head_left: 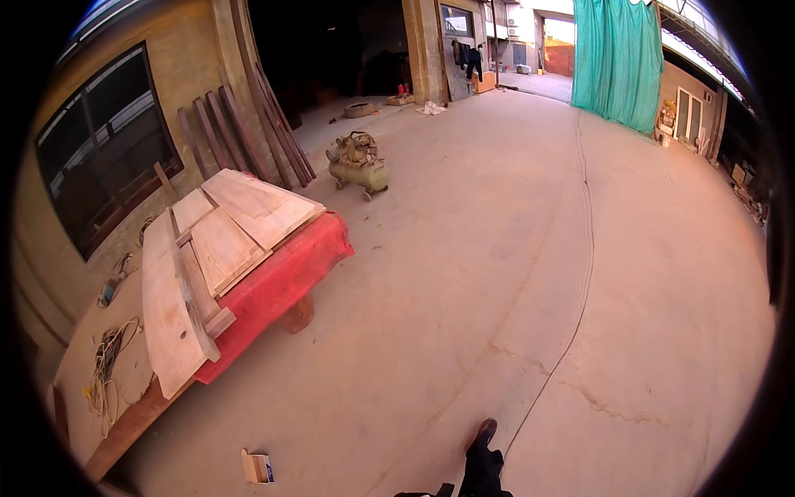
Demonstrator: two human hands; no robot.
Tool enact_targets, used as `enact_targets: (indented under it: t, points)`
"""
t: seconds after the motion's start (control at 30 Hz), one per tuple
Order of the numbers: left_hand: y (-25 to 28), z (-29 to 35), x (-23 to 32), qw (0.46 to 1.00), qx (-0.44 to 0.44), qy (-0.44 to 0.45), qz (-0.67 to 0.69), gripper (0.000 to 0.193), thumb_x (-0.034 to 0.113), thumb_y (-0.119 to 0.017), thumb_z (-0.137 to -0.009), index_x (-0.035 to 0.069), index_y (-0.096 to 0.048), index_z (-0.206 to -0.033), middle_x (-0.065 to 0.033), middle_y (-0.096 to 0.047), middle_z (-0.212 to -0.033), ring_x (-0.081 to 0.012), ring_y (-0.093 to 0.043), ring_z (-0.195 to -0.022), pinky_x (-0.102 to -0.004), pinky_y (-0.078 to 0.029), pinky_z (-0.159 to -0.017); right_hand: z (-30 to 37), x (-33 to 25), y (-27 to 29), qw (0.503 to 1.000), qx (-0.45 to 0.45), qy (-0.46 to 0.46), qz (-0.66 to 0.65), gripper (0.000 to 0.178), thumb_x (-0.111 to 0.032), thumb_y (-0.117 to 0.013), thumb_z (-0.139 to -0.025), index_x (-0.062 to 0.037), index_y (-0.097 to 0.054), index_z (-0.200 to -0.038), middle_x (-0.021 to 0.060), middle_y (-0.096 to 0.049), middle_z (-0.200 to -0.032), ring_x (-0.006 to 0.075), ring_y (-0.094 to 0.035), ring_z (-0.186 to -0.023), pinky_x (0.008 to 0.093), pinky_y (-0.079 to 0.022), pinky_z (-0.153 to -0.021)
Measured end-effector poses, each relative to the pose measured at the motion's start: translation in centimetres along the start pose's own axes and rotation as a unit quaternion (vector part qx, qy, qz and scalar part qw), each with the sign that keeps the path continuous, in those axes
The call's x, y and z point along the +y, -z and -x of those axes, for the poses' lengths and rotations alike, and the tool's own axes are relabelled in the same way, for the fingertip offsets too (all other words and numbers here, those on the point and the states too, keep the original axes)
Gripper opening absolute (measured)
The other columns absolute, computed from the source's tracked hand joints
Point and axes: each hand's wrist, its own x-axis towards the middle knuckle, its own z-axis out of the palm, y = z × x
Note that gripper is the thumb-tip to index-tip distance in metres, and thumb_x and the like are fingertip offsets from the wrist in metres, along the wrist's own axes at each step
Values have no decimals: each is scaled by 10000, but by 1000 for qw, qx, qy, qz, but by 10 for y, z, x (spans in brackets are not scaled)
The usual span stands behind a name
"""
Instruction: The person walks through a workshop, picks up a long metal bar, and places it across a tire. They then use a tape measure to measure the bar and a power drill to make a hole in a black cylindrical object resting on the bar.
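Observation:
Neither of my hands shows in the head view. Only my dark trouser leg and brown shoe point(483, 437) reach in at the lower edge, along with a bit of dark cloth. Off to the left stands a workbench point(124, 436) partly draped with a red cloth point(281, 280). On it lie several pale wooden boards point(170, 319) and panels point(257, 207), some overlapping. A tangle of cords point(108, 360) rests on the bench's near left part, with a power tool point(108, 291) farther back.
A green air compressor point(358, 166) stands beyond the bench. Dark planks point(224, 132) lean on the wall. A small open box point(257, 467) sits on the floor, and a long cable point(590, 248) crosses it. Farther off are a tire point(358, 109), a green curtain point(617, 66) and a person point(474, 62).

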Motion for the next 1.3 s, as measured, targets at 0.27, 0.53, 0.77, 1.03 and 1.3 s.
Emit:
enact_targets:
  t: [0.27, 0.53, 0.77, 1.03, 1.3]
  points:
    - [-34, -165, 32, 990, 78, 90, 71, 321, 239, -644, -972, 32, -667, -1216, -79, -705, -1060, -159, -662, -976, -337, -548, -860, -282, -480, 130, 937, 96, 42, -333, 301, -330, -588, -987, -30, -601, -984, 108, -613, -772, 194, -582, -561, 327, -512, -460]
    - [-41, -252, 11, 943, 62, 8, 327, 333, 250, -648, -975, 46, -663, -1238, -78, -705, -1083, -159, -662, -993, -332, -547, -876, -192, -1106, 189, 738, -65, 553, -381, 345, -307, -508, -1075, -68, -537, -828, 56, -514, -611, 183, -510, -456, 314, -474, -430]
    - [78, -397, 274, 943, 211, 161, 201, 261, 212, -655, -981, 74, -653, -1203, -100, -668, -1006, -141, -620, -830, -267, -515, -722, -61, -1398, 173, 514, -427, 664, -336, 493, -448, -654, -991, -102, -552, -654, 51, -547, -596, 217, -563, -567, 474, -570, -684]
    - [202, -643, 383, 905, 271, 91, 315, 260, 188, -558, -1009, -4, -641, -1164, -69, -609, -698, -136, -527, -501, -292, -437, -456, -207, -1579, 120, 342, -630, 628, -303, 463, -424, -728, -945, -66, -622, -671, 98, -591, -588, 261, -604, -562, 599, -558, -814]
    - [292, -785, 522, 783, 248, 97, 562, 448, 345, -425, -1041, -37, -646, -1115, -55, -541, -675, -171, -470, -531, -320, -379, -503, -304, -1757, 129, 324, -662, 572, -361, 428, -350, -712, -963, -56, -620, -665, 103, -597, -573, 264, -622, -525, 594, -581, -809]
